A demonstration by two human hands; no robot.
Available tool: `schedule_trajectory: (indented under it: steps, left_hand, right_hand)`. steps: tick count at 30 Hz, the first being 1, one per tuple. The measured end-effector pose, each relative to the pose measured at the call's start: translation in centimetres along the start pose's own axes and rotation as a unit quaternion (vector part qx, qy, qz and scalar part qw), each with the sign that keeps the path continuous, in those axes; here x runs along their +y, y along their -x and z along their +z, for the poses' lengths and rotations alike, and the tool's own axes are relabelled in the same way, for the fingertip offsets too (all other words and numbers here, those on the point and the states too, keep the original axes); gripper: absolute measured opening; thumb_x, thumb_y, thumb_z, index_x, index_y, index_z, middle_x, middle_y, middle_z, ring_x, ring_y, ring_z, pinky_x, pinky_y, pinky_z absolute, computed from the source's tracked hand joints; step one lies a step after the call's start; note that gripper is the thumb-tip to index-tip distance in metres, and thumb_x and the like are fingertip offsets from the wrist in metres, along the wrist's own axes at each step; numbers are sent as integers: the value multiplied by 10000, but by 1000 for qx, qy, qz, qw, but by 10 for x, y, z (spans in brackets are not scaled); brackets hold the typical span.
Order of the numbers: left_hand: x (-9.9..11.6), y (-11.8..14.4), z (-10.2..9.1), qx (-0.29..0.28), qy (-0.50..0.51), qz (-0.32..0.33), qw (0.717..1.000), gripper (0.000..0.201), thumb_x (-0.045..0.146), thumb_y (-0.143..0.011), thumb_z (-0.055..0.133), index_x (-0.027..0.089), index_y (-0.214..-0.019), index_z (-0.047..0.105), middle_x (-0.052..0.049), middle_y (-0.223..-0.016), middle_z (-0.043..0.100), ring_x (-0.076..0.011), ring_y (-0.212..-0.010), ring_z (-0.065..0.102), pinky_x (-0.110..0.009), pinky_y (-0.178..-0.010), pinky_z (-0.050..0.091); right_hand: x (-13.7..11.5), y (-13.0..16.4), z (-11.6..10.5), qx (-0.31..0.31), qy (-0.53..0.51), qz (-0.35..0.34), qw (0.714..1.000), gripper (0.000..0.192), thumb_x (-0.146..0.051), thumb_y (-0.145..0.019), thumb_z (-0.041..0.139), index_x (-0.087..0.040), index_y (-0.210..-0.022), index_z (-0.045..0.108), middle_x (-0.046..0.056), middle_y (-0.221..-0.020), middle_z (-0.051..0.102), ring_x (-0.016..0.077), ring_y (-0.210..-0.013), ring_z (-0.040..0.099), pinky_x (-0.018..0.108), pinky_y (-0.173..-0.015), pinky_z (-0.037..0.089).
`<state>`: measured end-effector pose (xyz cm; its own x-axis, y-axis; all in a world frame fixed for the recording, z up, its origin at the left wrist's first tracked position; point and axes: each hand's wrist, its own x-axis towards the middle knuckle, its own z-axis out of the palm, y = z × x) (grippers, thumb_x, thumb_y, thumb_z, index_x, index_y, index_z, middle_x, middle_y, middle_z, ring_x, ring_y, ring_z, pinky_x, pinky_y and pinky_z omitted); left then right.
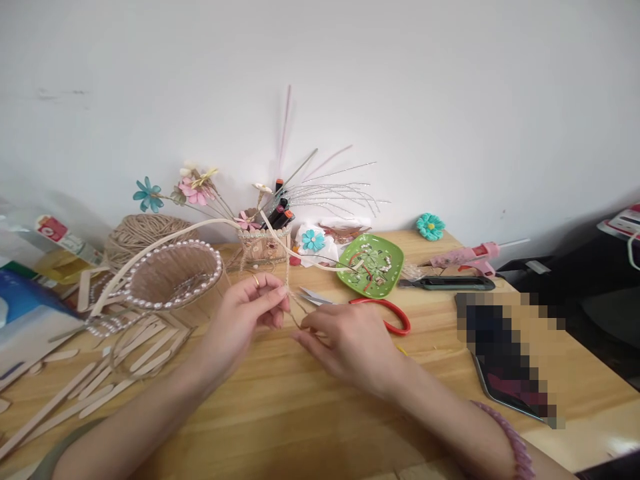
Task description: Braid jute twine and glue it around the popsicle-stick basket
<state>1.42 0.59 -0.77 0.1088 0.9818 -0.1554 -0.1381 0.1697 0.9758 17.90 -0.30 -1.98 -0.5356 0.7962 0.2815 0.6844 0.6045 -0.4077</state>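
Observation:
Near the middle of the table, my left hand (255, 307) pinches a thin strand of brown twine (287, 273) between thumb and fingers. To its right, my right hand (350, 340) is closed on a lower stretch of the same strand, so the twine runs between both hands. Red-handled scissors (400, 320) lie partly under my right hand, blades pointing left. Behind my hands stands a small wooden pot (265, 247) holding markers, craft flowers and glittery stems. At the left is a stick-sided basket (200, 300) with a pearl-trimmed rim.
A green dish (395, 250) of beads and wires sits behind the scissors. Farther right are a utility knife (450, 284), a pink glue gun (465, 257) and a partly blurred phone (500, 380). Wooden sticks (120, 387) and a twine ball (140, 237) are on the left.

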Motion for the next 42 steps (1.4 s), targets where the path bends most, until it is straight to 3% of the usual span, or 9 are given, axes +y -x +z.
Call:
schedule_trajectory:
  steps: [2,4,8,11,17,29,35,39,42]
  left_hand:
    - [-2,-1,0,-2,-35,22,999,176,285,-713,650,146,-642,570,37,-558,577,-54,-451,453,-177,-454,359]
    - [-5,-1,0,-6,-71,30,997,175,298,-724,637,148,-656,578,38,-550,571,-57,-438,436,-186,-441,353]
    - [-8,-2,2,-16,-121,20,992,183,321,-711,628,153,-649,589,37,-535,568,-71,-438,439,-199,-431,358]
    - [-6,-1,4,-22,-150,7,988,159,298,-678,637,156,-617,598,35,-512,569,-87,-463,471,-208,-453,383]
    - [-2,2,8,-70,-132,-43,988,95,231,-663,645,158,-608,621,27,-562,615,-93,-539,519,-208,-536,420]
    - [-22,3,5,-93,152,-138,974,204,259,-580,786,136,-593,624,38,-506,596,-27,-452,474,-112,-439,358]
    - [-27,9,8,-108,258,-151,948,256,228,-537,808,159,-623,577,64,-438,561,-1,-340,376,-94,-354,302]
    - [-25,9,7,-127,240,-134,953,263,257,-544,799,165,-607,562,65,-402,544,2,-302,341,-101,-329,277]
    - [-21,7,4,-118,103,-90,984,218,283,-548,784,166,-603,608,39,-425,579,-48,-346,450,-150,-357,354]
  right_hand:
    - [2,-2,-8,94,-141,67,983,296,-395,-843,499,-159,-727,635,43,-651,637,128,-540,519,243,-495,321]
    - [3,-5,-11,123,-319,142,929,275,-400,-849,479,-164,-830,620,36,-740,640,103,-515,517,225,-474,360]
    - [6,-10,-6,-34,-541,157,826,243,-355,-828,506,-165,-953,592,37,-841,631,112,-589,593,217,-505,446]
    - [7,-11,-4,-51,-497,123,857,229,-335,-851,488,-145,-803,607,19,-741,596,122,-686,583,234,-632,461]
    - [9,-10,-9,-8,-343,124,931,283,-305,-867,483,-148,-640,547,-33,-562,473,88,-542,444,202,-511,342]
    - [10,-10,-4,37,-497,150,854,316,-430,-791,573,-155,-647,517,-42,-533,496,63,-448,435,181,-441,347]
    - [5,-10,-4,42,-507,150,847,348,-454,-764,598,-152,-613,517,-42,-509,489,63,-444,434,179,-431,341]
    - [4,-9,-5,46,-493,144,857,338,-443,-779,584,-152,-619,519,-47,-504,478,62,-446,421,183,-434,328]
    - [5,-9,-6,54,-482,144,862,310,-418,-786,583,-154,-632,528,-50,-510,475,64,-457,414,186,-438,318]
